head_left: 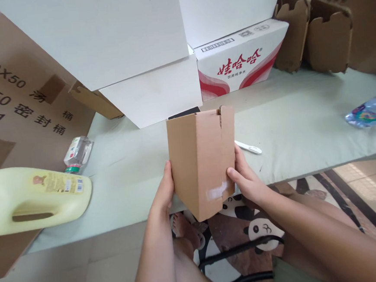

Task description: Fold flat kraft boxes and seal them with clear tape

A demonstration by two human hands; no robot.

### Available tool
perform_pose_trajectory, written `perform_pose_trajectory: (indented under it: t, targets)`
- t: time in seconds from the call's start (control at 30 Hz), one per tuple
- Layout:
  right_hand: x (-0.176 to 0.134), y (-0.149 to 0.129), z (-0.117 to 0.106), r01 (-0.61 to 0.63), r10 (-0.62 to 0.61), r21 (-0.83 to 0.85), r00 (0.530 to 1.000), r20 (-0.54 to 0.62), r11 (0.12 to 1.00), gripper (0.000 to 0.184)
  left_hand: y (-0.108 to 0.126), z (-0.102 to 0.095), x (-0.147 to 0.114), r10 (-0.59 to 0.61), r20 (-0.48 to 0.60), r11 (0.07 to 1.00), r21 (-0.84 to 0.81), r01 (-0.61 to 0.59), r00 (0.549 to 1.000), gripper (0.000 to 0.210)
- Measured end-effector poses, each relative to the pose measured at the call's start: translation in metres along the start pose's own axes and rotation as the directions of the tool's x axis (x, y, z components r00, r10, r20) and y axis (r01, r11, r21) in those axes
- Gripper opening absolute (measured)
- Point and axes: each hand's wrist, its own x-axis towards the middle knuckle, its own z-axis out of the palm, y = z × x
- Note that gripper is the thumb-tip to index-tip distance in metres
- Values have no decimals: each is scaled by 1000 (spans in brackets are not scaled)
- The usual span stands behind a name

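A brown cardboard box (pixel 211 156) is tilted between my two hands at the front edge of the table. My left hand (pixel 165 186) presses its left side, with the thumb up along the edge and the other fingers hidden behind. On the right, my right hand (pixel 244 175) grips the box, its thumb on the front face and its fingers round the side. A strip of clear tape (pixel 217 191) crosses the lower front face. Just beyond my right hand lies a white utility knife or similar slim tool (pixel 249 147). Behind the box shows a dark flat object (pixel 184 113), partly hidden.
White boxes (pixel 158 89) and a red-and-white water carton (pixel 242 63) stand at the back of the cloth-covered table (pixel 124 159). On the left are a yellow jug (pixel 58 186) and a small bottle (pixel 78 152). A plastic bottle (pixel 371 109) lies right, before open cardboard boxes (pixel 328 38).
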Motion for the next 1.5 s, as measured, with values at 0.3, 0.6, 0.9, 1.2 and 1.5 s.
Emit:
perform_pose_trajectory:
  t: [0.3, 0.6, 0.9, 1.2, 1.5]
  targets:
    - [0, 4, -4, -70, 68, -58, 997, -39, 996, 74, -2, -3, -3, 74, 35, 992, 95, -77, 997, 57]
    - [6, 0, -10, -72, 76, -93, 997, 35, 993, 66, 5, -1, -7, 8, -32, 987, 158, -3, 999, 48]
    - [6, 1, -12, -86, 88, -72, 996, 27, 994, 65, 4, 2, -6, 0, -46, 993, 117, 5, 999, 43]
    - [6, 3, -12, -123, 124, -74, 992, 4, 990, 67, 2, 1, -4, 0, -60, 992, 125, 8, 998, 41]
    - [6, 4, -13, -132, 134, -91, 991, 10, 987, 68, 3, 1, -5, -13, -46, 990, 138, 19, 999, 44]
